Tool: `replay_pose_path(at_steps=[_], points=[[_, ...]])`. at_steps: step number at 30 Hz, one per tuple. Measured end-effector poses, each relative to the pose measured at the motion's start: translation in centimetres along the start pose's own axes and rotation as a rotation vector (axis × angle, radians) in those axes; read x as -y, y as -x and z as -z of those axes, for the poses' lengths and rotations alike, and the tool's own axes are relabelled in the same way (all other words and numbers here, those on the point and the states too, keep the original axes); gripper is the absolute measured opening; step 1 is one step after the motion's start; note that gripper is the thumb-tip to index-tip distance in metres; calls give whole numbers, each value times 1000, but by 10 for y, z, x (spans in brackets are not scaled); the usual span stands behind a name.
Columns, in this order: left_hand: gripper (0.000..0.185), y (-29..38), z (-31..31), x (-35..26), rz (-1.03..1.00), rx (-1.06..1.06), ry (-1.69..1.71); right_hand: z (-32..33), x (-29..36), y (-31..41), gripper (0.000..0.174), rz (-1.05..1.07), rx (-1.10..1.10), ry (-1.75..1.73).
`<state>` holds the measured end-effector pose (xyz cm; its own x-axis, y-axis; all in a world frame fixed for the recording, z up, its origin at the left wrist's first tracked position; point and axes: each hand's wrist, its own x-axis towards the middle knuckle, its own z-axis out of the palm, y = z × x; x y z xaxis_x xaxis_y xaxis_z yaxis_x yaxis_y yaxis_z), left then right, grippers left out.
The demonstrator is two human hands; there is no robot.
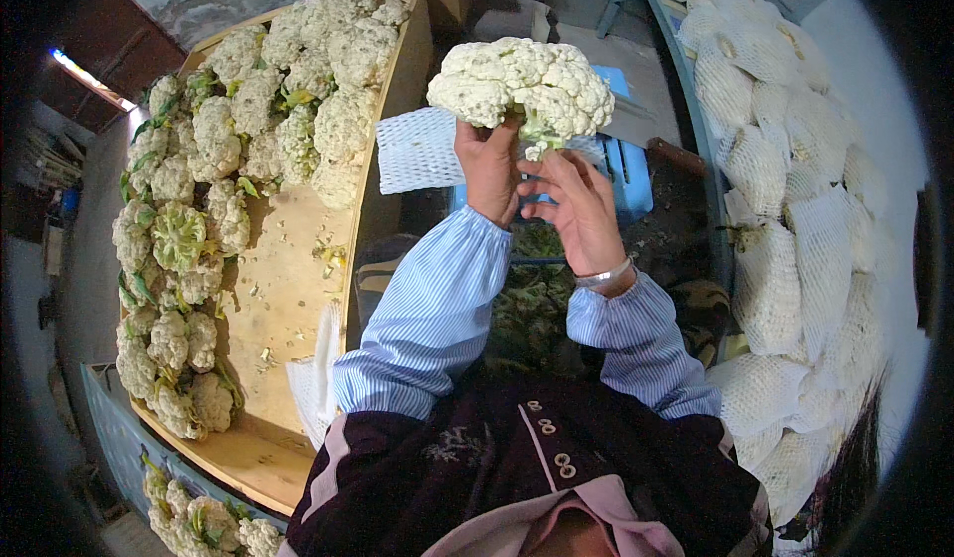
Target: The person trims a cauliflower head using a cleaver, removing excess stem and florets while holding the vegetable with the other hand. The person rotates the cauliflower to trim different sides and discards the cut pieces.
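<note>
A large white cauliflower head (pixel 522 80) is held up in front of me, its curds facing up and away. My left hand (pixel 488 162) grips it from below at the left of its stem. Just under the head, the fingertips of my right hand (pixel 574 199) pinch a small floret (pixel 538 151) by the pale green stem, while the other fingers are loosely spread. Behind my hands lies a white foam net sleeve (pixel 417 151), partly over a blue plastic stool (pixel 630 184). The sleeve's right part is hidden by my hands.
On the left, a wooden bin (pixel 291 259) holds many cauliflower heads (pixel 220 136); another foam net (pixel 313 378) hangs over its near edge. Net-wrapped cauliflowers (pixel 760 289) are piled on the right by a metal frame (pixel 689 110). A brown handle (pixel 677 156) sticks out beside the stool.
</note>
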<state>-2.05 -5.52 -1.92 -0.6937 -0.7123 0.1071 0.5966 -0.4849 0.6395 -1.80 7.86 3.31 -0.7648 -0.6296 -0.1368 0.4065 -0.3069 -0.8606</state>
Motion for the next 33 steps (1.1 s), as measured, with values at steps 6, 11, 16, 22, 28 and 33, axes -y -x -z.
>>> replay_pose_path(at_steps=[6,11,16,22,28,33], points=[[44,2,0,11,-75,-93,-89,6,-7,-6,26,-52,-26,-118],[40,3,10,20,2,-91,-182,13,-11,-11,25,-72,-51,-177],[46,12,12,25,-88,-57,-189,15,-15,-9,14,-97,-63,-172],[45,17,9,23,-21,-100,-106,26,-18,-6,10,-86,-100,138],[54,19,18,19,39,5,149,53,2,24,16,-162,483,843],[47,14,30,19,257,7,404,100,49,41,19,685,97,1258]])
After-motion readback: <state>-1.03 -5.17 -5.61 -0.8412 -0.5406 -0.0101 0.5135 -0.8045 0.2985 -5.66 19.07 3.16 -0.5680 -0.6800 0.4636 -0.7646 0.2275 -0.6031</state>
